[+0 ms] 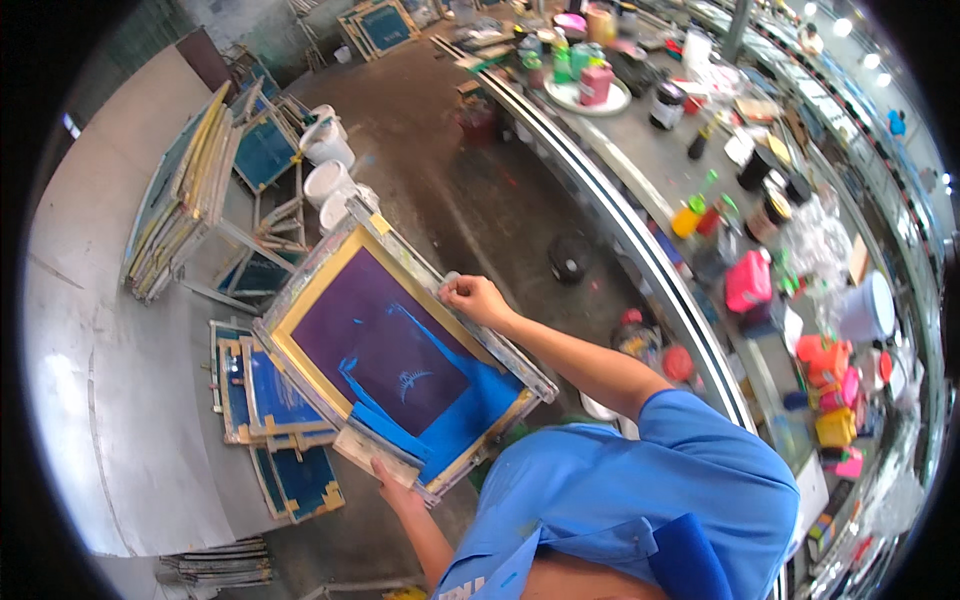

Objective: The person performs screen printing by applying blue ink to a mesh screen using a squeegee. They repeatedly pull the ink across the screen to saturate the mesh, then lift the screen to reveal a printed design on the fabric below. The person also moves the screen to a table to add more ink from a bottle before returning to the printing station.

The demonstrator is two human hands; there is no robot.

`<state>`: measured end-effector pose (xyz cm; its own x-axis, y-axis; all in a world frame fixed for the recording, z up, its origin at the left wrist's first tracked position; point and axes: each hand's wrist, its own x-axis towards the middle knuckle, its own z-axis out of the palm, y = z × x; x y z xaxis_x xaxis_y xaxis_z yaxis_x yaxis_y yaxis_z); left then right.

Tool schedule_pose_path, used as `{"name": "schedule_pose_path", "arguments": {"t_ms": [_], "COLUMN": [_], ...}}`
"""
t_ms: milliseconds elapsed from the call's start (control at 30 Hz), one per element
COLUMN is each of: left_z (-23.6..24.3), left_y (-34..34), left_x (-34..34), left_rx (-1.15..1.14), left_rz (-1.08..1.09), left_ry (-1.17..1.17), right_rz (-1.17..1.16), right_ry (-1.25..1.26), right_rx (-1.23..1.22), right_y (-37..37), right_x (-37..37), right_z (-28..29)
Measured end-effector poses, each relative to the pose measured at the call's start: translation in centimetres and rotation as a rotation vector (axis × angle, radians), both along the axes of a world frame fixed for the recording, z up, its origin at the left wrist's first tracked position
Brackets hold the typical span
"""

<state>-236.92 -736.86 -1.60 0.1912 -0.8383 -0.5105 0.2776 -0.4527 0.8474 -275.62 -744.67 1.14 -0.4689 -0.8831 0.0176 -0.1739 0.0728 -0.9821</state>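
A screen printing frame (382, 335) hangs tilted in front of me, with dark purple mesh, yellow tape along its inner border and a bright blue patch at its near end. A small fern-like pattern shows pale on the mesh. My left hand (398, 492) grips the frame's near left corner by a wooden strip (375, 452), thumb on the edge and fingers hidden underneath. At the frame's right rail, my right hand (478, 300) is closed in a pinch. A small pale piece shows at its fingertips; I cannot make out what it is.
Stacked screen frames (185, 200) lean at the left, with more frames (280, 390) below. White buckets (328, 140) stand beyond my frame. To the right runs a long bench (650, 150) crowded with bottles, jars and a pink jug (748, 280). A round black object (570, 257) sits on the floor.
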Motion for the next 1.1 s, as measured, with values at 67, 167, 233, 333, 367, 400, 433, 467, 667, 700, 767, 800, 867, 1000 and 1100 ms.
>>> {"name": "schedule_pose_path", "arguments": {"t_ms": [67, 167, 233, 333, 367, 400, 433, 467, 667, 700, 767, 800, 867, 1000, 1100], "left_z": [-1.0, -0.8, -1.5, -1.2, -1.0, -0.8, -0.2, 0.3, 1.0, 0.3, -1.3, -2.0, -2.2, -4.1, -4.4], "left_y": [-4.6, -14.3, -20.2, -29.8, -32.7, -34.9, -37.1, -39.1, -51.6, -53.7, -58.2, -60.6, -64.8, -71.3, -75.9], "left_x": [-1.5, -3.5, -5.1, -7.1, -8.6, -8.9, -10.6, -11.7, -20.4, -21.6, -23.9, -25.6, -28.6, -33.8, -36.4], "left_rx": [-0.026, -0.106, -0.121, -0.105, -0.09, -0.065, -0.075, -0.077, -0.091, -0.111, -0.159, -0.127, -0.081, -0.119, -0.015], "left_rz": [0.024, 0.057, 0.046, -0.023, -0.047, -0.06, -0.056, -0.071, -0.146, -0.149, -0.147, -0.129, -0.078, -0.035, 0.009], "left_ry": [0.069, 0.003, 0.045, 0.131, 0.109, 0.07, 0.043, 0.017, -0.048, -0.046, -0.033, -0.024, -0.017, -0.01, -0.047], "right_rz": [0.033, 0.041, 0.037, 0.061, 0.034, 0.017, -0.035, -0.087, -0.204, -0.219, -0.226, -0.211, -0.21, -0.138, -0.063], "right_ry": [0.014, 0.039, -0.009, -0.077, -0.042, -0.024, -0.023, -0.021, -0.121, -0.141, -0.106, -0.151, -0.039, -0.08, -0.036], "right_rx": [0.005, 0.029, -0.028, -0.073, -0.042, -0.001, -0.004, -0.007, 0.065, 0.037, -0.018, -0.055, -0.014, 0.046, 0.11], "right_y": [-5.5, -13.8, -19.8, -26.5, -28.3, -29.3, -30.6, -31.7, -40.8, -42.9, -47.4, -50.0, -55.3, -65.2, -71.6], "right_x": [-1.7, -4.2, -6.2, -9.2, -11.1, -11.7, -12.7, -13.6, -21.4, -22.7, -25.4, -27.1, -30.4, -35.7, -38.9], "right_z": [1.8, 3.1, 4.1, 4.5, 4.5, 5.2, 4.5, 3.8, 1.0, 0.1, -1.5, -3.2, -3.4, -2.3, -2.7]}}
